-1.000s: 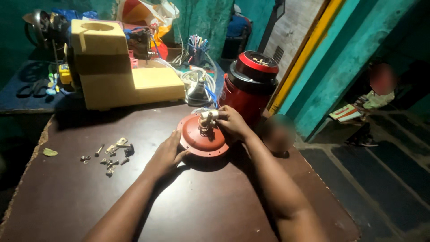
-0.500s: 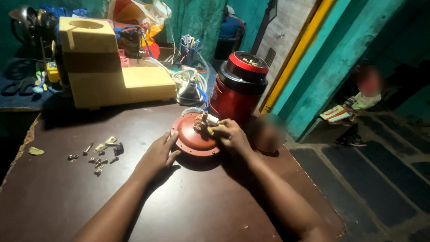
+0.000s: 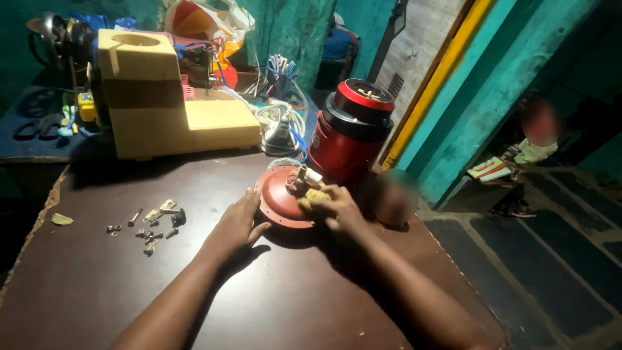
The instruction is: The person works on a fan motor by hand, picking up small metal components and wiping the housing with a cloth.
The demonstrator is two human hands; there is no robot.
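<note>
Both hands' fingers (image 3: 249, 206) touch red disc (image 3: 280, 194).

Dim room, teal walls (image 3: 298, 32), yellow door frame (image 3: 434, 84), dark brown table (image 3: 116, 285), grey tiled floor (image 3: 551, 259)

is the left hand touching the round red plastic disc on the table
Touching. The head view shows the left hand lying flat on the brown table, its fingertips pressed against the round red plastic disc at its near-left rim, with no gap visible.
</note>
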